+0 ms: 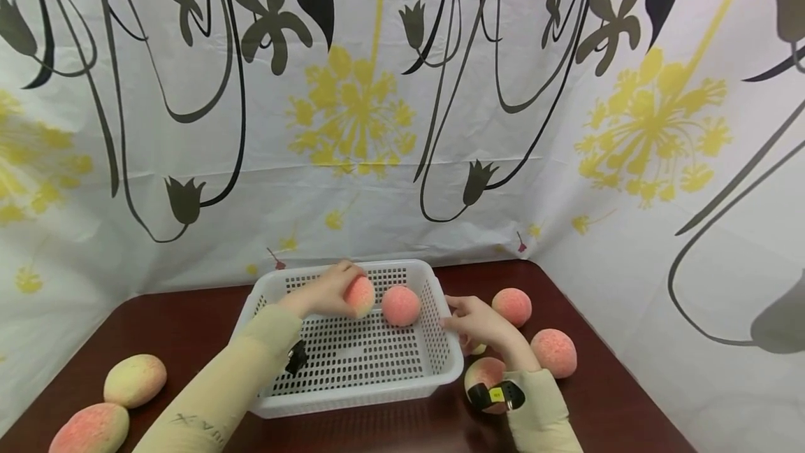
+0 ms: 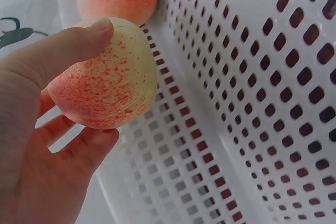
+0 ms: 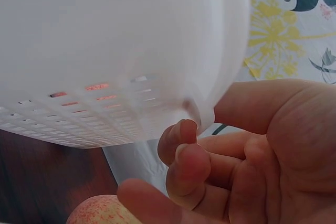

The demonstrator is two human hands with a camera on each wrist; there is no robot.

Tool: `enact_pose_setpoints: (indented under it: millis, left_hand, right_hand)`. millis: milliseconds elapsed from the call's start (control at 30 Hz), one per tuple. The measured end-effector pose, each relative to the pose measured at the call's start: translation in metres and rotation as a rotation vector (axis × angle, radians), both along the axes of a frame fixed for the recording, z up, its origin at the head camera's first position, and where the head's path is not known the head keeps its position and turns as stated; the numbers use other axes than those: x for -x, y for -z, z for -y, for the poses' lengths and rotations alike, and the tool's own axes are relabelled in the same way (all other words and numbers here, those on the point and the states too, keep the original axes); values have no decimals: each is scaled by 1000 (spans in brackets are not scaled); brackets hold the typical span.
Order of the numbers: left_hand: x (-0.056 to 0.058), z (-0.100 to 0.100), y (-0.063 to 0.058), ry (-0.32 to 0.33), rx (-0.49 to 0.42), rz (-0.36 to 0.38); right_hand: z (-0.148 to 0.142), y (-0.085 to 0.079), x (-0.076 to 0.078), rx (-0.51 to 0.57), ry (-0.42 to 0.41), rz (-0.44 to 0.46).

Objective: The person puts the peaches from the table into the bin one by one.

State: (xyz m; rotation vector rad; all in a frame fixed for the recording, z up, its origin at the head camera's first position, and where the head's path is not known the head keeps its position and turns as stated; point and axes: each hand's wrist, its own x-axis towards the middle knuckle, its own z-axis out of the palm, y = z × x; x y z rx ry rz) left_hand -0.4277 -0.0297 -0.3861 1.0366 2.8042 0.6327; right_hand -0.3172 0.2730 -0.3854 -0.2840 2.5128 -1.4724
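A white plastic basket (image 1: 352, 394) with slotted walls stands on the dark table. Over its inside, my left hand (image 1: 328, 290) grips a peach (image 2: 113, 80), pale yellow with red speckles, thumb on one side and fingers beneath. Another peach (image 1: 400, 306) lies in the basket to the right of the held one; it also appears behind the held peach in the left wrist view. At the basket's right end, my right hand (image 1: 478, 324) holds the rim (image 3: 223, 61), with curled fingers under the edge and the thumb partly hidden behind it.
To the right of the basket lie several peaches, among them one at the back (image 1: 512, 307), one farther right (image 1: 554, 353) and one by the right wrist (image 1: 484, 376). Two more peaches (image 1: 135, 380) sit at the table's left. A patterned curtain (image 1: 352, 215) hangs behind the table.
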Motion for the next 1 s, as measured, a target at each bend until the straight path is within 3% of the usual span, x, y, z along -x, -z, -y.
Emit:
enact_pose_setpoints:
  millis: [333,1000]
  left_hand:
    - [3,-10,13,21,7,-19]
    - [3,-12,25,55,-7,-18]
  right_hand:
    - [1,-3,0,-12,-14,-20]
    - [0,1,0,-8,6,-5]
